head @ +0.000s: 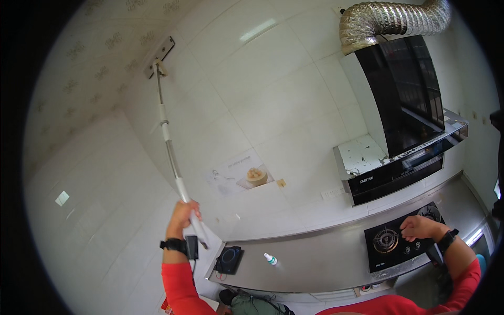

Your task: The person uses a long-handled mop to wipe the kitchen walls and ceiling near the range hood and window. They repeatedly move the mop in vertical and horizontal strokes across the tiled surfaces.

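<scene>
My left hand (186, 214) grips the lower end of a white and silver telescopic pole (171, 155). The pole leans up and away along the tiled wall. At its top a flat mop head (161, 57) rests against the upper wall, close to the patterned ceiling. My right hand (421, 229) is over a black gas hob (397, 250), between its two burners. Its fingers are loosely curled, and no object shows in them. Whether it touches the hob is hard to tell.
A black range hood (397, 177) with a foil duct (393, 19) hangs above the hob. On the steel countertop (315, 256) are a small white bottle (270, 258) and a black portable cooktop (229, 258). A food poster (240, 173) is on the wall. Green fabric (254, 305) shows below the counter.
</scene>
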Demonstrator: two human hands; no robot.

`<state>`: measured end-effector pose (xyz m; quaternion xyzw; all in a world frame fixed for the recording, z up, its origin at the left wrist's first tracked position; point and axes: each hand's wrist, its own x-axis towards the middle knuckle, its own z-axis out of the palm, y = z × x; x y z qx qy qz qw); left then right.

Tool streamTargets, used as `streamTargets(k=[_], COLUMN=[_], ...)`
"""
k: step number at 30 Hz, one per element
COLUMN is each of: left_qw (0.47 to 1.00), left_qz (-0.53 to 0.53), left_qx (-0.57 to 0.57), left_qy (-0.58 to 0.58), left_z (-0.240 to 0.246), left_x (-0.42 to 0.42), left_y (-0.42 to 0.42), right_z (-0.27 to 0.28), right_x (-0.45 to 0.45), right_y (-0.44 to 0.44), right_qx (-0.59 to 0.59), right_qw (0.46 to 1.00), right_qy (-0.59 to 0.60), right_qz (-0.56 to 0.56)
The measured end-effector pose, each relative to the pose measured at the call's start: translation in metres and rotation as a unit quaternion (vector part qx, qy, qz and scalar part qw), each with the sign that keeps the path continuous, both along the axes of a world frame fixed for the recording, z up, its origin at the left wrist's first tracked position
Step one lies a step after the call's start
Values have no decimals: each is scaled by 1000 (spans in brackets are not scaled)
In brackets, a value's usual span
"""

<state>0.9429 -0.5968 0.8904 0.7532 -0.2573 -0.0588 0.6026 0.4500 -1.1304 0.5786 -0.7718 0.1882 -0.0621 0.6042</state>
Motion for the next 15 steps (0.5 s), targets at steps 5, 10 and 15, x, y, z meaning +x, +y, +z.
streamTargets(k=[5,10,15], left_qw=[995,989,989], left_qz=[20,-1,-57], left_qx=[61,9,17], left_qy=[74,145,137], left_z=[-129,-179,-167], left_x=[-119,-195,-210], left_y=[17,15,17], right_z=[22,137,213], right_x=[91,265,362], right_y=[29,166,383], right_qx=[-222,-254,191], right_qw=[949,918,910], right_qy=[41,-177,-212], right_qz=[222,249,301])
